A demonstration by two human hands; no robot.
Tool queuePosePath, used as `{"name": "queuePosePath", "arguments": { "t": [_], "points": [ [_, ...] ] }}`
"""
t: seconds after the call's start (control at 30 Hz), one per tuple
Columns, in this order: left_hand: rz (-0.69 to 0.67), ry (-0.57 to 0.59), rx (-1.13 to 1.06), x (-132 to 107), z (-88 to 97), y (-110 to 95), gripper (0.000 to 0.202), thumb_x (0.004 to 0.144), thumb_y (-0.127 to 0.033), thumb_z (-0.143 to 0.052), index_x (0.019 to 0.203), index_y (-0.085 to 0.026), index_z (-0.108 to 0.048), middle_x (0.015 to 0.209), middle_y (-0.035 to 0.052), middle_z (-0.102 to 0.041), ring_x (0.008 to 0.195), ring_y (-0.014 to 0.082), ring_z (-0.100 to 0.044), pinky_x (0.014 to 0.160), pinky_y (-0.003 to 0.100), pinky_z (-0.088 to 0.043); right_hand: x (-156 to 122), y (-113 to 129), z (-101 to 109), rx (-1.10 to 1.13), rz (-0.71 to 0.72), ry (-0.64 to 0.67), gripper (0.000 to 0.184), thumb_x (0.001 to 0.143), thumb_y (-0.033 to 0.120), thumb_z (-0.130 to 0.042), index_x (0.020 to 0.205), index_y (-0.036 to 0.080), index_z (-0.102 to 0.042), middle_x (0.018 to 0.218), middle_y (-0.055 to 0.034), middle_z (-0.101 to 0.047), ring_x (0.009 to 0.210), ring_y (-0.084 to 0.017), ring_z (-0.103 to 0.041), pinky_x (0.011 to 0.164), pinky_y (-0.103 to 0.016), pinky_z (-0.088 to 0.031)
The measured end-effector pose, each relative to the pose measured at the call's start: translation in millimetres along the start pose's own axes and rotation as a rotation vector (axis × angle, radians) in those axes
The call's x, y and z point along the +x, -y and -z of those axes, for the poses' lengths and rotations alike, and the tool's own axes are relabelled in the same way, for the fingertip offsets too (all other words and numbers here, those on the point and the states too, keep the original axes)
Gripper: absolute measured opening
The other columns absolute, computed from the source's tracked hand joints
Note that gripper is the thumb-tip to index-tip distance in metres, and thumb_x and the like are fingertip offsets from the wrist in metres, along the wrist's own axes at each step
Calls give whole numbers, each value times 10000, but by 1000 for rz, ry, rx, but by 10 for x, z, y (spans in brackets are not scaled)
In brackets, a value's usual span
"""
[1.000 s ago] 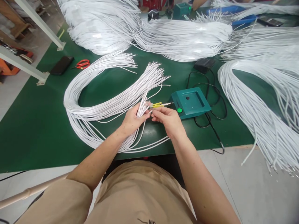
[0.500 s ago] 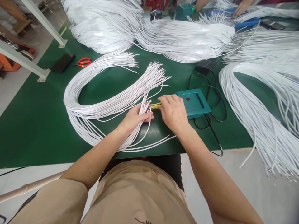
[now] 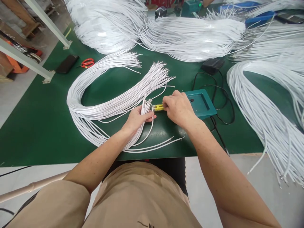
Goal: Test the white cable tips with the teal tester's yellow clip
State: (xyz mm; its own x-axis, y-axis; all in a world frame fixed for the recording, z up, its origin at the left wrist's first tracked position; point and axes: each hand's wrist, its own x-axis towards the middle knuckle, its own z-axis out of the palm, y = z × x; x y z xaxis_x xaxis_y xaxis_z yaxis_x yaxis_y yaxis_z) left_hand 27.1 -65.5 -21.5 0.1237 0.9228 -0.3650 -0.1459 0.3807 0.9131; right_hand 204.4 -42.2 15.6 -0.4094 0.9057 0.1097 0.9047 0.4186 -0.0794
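Hands point(image 3: 179, 107) on white wires point(image 3: 137, 134) and yellow clip point(image 3: 158, 108), green table point(image 3: 35, 126)

A broad table with a smooth dark green top point(image 3: 35, 136) is lit from above, and a soft glare is reflected near its front edge. Beneath and beyond it, a pale grey floor point(image 3: 287, 209) is seen. At the far left, two straight white metal posts, one farther back point(image 3: 47, 22) and one nearer point(image 3: 26, 59), are set at the tabletop's edge on flat foot plates point(image 3: 49, 77). Past them, brown wooden structures point(image 3: 32, 29) and orange-framed equipment point(image 3: 15, 65) are blurred. A rounded pale wooden bar point(image 3: 30, 187) is partly shown at lower left.
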Motion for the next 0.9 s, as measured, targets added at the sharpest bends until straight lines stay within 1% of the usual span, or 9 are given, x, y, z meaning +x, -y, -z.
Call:
{"name": "queuePosePath", "arguments": {
  "t": [0.2,0.4,0.47,0.53,0.6,0.67,0.73,0.8,0.9],
  "points": [
    [11,-24,-21,-7,-3,7,267,691,-182,-777,882,-120,-601,838,32,-657,795,171,-713,755,288,-601,18,14,6,-8,-30,15,178,752,44,-501,755,172,-625,760,-65,-685,834,-222,-470,730,-346,-293],
    [36,22,-39,29,6,25,259,686,-151,-775,881,-117,-608,819,32,-660,806,187,-720,752,277,-607,0,15,18,-3,-29,21,168,780,79,-506,785,172,-647,751,-81,-671,860,-239,-499,761,-363,-341],
    [45,28,-51,31,12,19,265,686,-152,-779,886,-115,-608,817,35,-663,806,186,-720,757,276,-608,-50,9,24,15,-24,-31,150,820,140,-519,869,171,-658,844,-91,-688,937,-254,-518,844,-394,-365],
    [61,33,-55,30,14,7,261,690,-145,-776,888,-111,-608,814,36,-664,812,187,-723,756,265,-608,-116,-4,6,-18,-86,-152,218,867,202,-500,1025,163,-645,1058,-116,-678,1104,-285,-497,988,-470,-316],
    [81,37,-61,28,14,-7,250,701,-132,-765,893,-109,-606,822,39,-669,821,189,-724,759,256,-607,-177,-24,-43,-92,-223,-268,334,907,240,-446,1196,144,-582,1291,-155,-579,1267,-329,-407,1074,-570,-203],
    [103,37,-71,27,17,-17,240,707,-114,-755,893,-108,-603,827,44,-672,824,189,-725,769,259,-605,-214,-48,-109,-144,-337,-316,423,931,277,-399,1315,131,-500,1412,-182,-474,1345,-362,-332,1083,-632,-150],
    [115,32,-79,30,28,-21,238,702,-105,-757,882,-110,-602,821,46,-671,817,185,-723,779,267,-604,-221,-70,-164,-158,-373,-307,455,942,303,-379,1359,138,-460,1438,-188,-445,1365,-366,-316,1083,-646,-152],
    [115,27,-83,36,52,-17,247,687,-117,-774,866,-112,-603,813,46,-665,812,180,-720,786,271,-601,-211,-78,-183,-159,-372,-292,451,944,302,-384,1358,138,-459,1431,-187,-451,1368,-355,-322,1091,-634,-157],
    [90,20,-78,44,104,-6,269,661,-152,-798,841,-113,-602,820,47,-659,807,171,-713,774,264,-593,-218,8,-127,-116,-362,-316,432,937,289,-418,1330,123,-479,1412,-190,-463,1340,-341,-356,1089,-595,-195]
  ]
}}
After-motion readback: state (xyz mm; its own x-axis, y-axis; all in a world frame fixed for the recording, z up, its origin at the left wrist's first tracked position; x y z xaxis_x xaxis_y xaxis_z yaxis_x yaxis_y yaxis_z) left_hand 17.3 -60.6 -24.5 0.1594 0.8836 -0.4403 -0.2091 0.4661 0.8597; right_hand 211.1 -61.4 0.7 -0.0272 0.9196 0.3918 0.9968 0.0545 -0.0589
